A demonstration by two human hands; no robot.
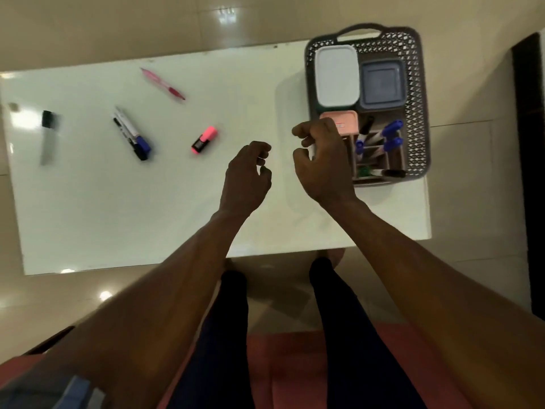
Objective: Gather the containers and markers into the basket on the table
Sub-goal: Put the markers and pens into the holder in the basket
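White tabletop (177,202) on pale tiled floor. Grey basket (417,93) at right end already holds three lidded containers and several markers. Still out: pink pen (163,84), marker pair (131,134), pink highlighter (205,139), black-capped marker (47,137). Left hand (246,175) loosely curled, apparently empty. Right hand (323,160) curled at the basket's edge; contents not discernible.

The worktop (147,208) lies bare across its whole six o'clock half and centre, so a hand can sweep there freely. Toward nine and ten o'clock, the pink highlighter (204,140), paired markers (131,133), pink pen (162,84) and a blurred black-capped marker (48,137) lie well apart. At two o'clock the basket (417,93) is packed.
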